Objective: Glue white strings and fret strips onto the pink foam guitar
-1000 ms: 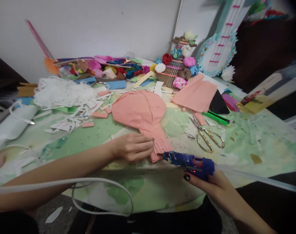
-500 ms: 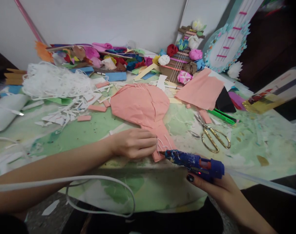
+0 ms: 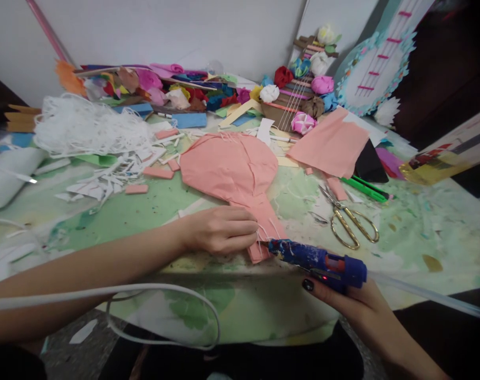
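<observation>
A pink paper-covered shape point(image 3: 232, 163), with a round body and a short neck, lies flat in front of me. Thin white strings point(image 3: 277, 228) run along its neck. My left hand point(image 3: 220, 229) rests over the neck's left side, fingers pinched together on a white string; the fingertips partly hide it. In my right hand point(image 3: 354, 301) is a blue hot glue gun point(image 3: 319, 258), smeared with paint and glue, its small red light lit. The gun's nozzle points left and meets the neck close to my left fingertips. A clear glue stick point(image 3: 422, 290) sticks out of its back.
Gold-handled scissors point(image 3: 353, 221) and a green cutter point(image 3: 366, 188) lie to the right. Tangled white string point(image 3: 89, 126) and paper scraps point(image 3: 109, 179) fill the left. Behind stand paper flowers and a decorated instrument model point(image 3: 378, 68). A white cable point(image 3: 161, 287) loops across the front.
The view has shifted slightly, moving the right-hand objects a little rightward. Both hands keep nearly the same place on the neck, with the glue gun's nozzle still beside my left fingertips.
</observation>
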Demonstrator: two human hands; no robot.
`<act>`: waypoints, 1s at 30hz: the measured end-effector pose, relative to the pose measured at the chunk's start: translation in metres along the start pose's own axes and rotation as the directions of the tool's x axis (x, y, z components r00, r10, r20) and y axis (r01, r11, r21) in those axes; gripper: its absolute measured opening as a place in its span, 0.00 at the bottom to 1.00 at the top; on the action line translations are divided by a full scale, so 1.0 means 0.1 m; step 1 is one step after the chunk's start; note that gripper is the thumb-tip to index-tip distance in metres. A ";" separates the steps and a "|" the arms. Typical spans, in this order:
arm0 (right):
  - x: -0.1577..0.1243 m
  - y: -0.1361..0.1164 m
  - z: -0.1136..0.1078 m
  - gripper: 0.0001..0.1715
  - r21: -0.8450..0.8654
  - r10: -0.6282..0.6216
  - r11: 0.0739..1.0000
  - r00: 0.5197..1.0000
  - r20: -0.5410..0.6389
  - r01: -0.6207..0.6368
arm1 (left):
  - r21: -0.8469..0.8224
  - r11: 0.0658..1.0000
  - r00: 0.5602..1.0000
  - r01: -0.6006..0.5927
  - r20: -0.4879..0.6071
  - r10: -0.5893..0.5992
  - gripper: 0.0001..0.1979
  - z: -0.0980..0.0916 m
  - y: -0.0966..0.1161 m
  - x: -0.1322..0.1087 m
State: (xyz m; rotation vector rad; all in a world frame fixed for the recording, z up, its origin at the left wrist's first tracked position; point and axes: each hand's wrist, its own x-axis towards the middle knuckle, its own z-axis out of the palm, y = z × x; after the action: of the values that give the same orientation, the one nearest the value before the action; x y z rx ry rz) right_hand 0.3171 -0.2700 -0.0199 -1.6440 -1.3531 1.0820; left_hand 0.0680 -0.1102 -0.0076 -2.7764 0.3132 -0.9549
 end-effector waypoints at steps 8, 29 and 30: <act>0.03 0.01 0.00 0.20 -0.015 -0.027 1.000 1.000 0.016 0.027 | -0.029 0.999 1.000 0.024 0.020 -0.023 0.08 0.00 0.01 0.01; -0.12 0.16 -0.06 0.26 -0.020 0.022 1.000 1.000 -0.001 -0.022 | -0.041 0.998 0.998 0.051 0.045 -0.049 0.10 0.00 0.00 -0.01; -0.12 0.16 -0.07 0.27 -0.030 0.018 0.999 1.000 -0.002 -0.018 | -0.043 0.998 0.998 0.047 0.040 -0.046 0.10 0.00 0.00 -0.01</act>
State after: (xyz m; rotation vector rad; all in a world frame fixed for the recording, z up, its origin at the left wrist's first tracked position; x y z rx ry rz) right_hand 0.3281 -0.2848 -0.0297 -1.6813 -1.3617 1.0749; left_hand 0.0670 -0.1099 -0.0079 -2.8497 0.2676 -0.9137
